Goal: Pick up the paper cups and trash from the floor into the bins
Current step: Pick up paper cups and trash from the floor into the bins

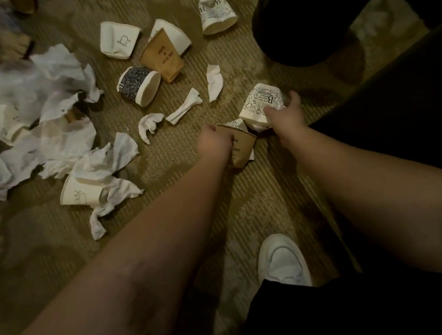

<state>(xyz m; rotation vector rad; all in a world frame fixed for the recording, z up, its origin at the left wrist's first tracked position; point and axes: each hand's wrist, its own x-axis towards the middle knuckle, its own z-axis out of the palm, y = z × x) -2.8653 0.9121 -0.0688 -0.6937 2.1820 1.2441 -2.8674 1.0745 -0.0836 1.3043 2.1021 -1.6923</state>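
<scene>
My left hand (215, 142) grips a brown paper cup (242, 147) low over the carpet. My right hand (286, 119) holds a crushed white printed cup (260, 103) just to its right. Further out on the floor lie another brown cup (164, 56), a dark patterned cup (137, 85), a white cup with a small drawing (118, 40), a white cup behind the brown one (174, 34) and a crushed printed cup (216, 13). Crumpled tissues (181, 108) lie between them. A white cup (80, 193) lies on its side at the left among tissues.
A big heap of crumpled white paper (40, 129) with a cup in it covers the left side of the carpet. A dark bin-like shape (306, 10) stands at the upper right. Dark furniture (416, 102) borders the right. My white shoe (282, 260) is at the bottom.
</scene>
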